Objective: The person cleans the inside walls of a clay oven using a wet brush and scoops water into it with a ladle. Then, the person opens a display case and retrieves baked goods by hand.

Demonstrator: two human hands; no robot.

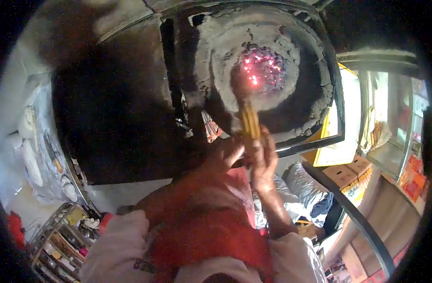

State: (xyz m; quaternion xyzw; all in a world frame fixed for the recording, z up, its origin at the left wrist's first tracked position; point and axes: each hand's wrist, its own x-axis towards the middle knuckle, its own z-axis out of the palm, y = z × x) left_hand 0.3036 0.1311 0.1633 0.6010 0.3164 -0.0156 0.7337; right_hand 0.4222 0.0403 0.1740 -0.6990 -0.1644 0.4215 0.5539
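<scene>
My right hand [264, 160] is closed around the lower end of a long yellow, ridged object [250, 121], which looks like a handle. Its upper end runs into a blurred brownish part [242, 87] beside the glowing coals [260, 68]; I cannot make out its kind. Close by on the left is my left hand [231, 150], smeared by motion, so whether it touches the yellow object is unclear. The coals glow red in the middle of a round, ash-grey oven opening [286, 101] with a cracked rim.
A broad dark, sooty surface [107, 127] spreads left of the opening. A red and white scrap [210, 127] lies near my left hand. To the right are a yellow-edged panel [341, 118], cardboard boxes [338, 177] and silvery bags [308, 188]. A slatted rack [60, 245] stands lower left.
</scene>
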